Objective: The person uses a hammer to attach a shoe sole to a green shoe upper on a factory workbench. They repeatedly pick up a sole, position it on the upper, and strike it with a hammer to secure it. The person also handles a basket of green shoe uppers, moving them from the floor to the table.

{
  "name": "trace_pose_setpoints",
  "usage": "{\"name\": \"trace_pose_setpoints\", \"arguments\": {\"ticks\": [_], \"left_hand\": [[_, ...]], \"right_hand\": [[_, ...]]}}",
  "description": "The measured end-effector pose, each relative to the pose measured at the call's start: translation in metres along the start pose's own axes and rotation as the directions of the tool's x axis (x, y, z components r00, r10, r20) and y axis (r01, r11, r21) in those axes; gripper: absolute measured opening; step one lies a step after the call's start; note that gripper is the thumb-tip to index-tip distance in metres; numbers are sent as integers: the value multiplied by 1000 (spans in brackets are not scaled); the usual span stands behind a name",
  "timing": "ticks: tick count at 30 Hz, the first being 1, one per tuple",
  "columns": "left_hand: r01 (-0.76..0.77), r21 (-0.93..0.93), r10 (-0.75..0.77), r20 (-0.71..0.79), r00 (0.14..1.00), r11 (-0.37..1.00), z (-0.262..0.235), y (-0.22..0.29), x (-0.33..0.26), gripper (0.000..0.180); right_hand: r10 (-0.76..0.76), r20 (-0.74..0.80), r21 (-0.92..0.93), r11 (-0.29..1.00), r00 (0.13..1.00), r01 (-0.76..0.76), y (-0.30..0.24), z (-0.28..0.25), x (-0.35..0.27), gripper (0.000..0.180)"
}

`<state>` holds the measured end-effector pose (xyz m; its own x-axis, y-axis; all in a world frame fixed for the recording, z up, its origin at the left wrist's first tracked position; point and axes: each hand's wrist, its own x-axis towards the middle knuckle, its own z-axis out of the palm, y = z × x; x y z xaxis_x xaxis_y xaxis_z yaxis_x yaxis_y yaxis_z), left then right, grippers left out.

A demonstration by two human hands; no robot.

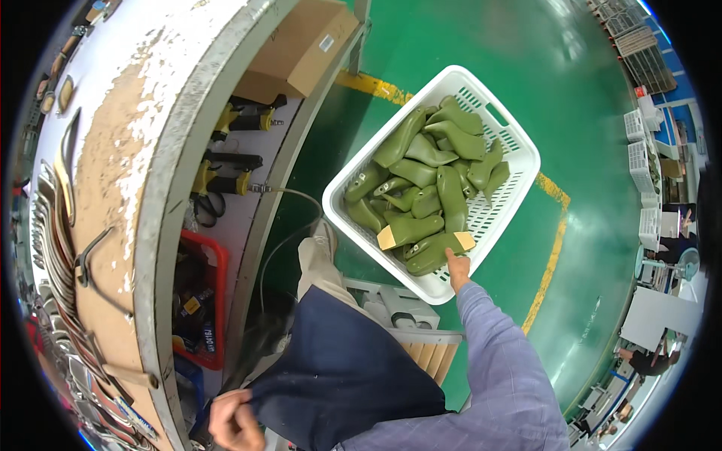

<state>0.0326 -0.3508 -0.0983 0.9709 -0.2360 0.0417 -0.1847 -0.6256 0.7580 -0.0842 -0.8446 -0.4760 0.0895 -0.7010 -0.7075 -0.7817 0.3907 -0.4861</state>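
Note:
A white plastic basket (519, 143) on the floor holds a heap of green shoe lasts (451, 195). My right hand (459, 272) reaches over the basket's near rim, fingers closed on the end of a green shoe last (430, 255) with a cut tan face. Beside it lies another last with a tan end (410, 230). Part of my right fingers is hidden behind the hand. My left hand (235, 422) is low at the left, by the edge of the dark blue apron (338, 368) over my lap. Its fingers are bent and slightly blurred; whether they grip the cloth does not show.
At my left stands a worn workbench (124, 150) with metal tools along it. Its lower shelf bears a cardboard box (301, 52), yellow-black air tools (226, 180) with a hose, and a red crate (219, 301). A slatted wooden stool (429, 361) is by my legs. Yellow lines mark the green floor.

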Motion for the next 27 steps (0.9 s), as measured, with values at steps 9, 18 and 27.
{"name": "trace_pose_setpoints", "arguments": {"ticks": [9,18,27], "left_hand": [[109,-99,-69,343,937,989,130,18,71,29],[-229,-59,236,314,920,972,144,123,161,84],[-24,211,74,-233,970,977,-76,74,225,73]], "right_hand": [[-367,-76,-181,919,927,349,24,56,41,88],[-489,515,770,624,704,-130,-184,57,-207,55],[-762,248,396,643,598,655,-172,104,-146,33]]}}
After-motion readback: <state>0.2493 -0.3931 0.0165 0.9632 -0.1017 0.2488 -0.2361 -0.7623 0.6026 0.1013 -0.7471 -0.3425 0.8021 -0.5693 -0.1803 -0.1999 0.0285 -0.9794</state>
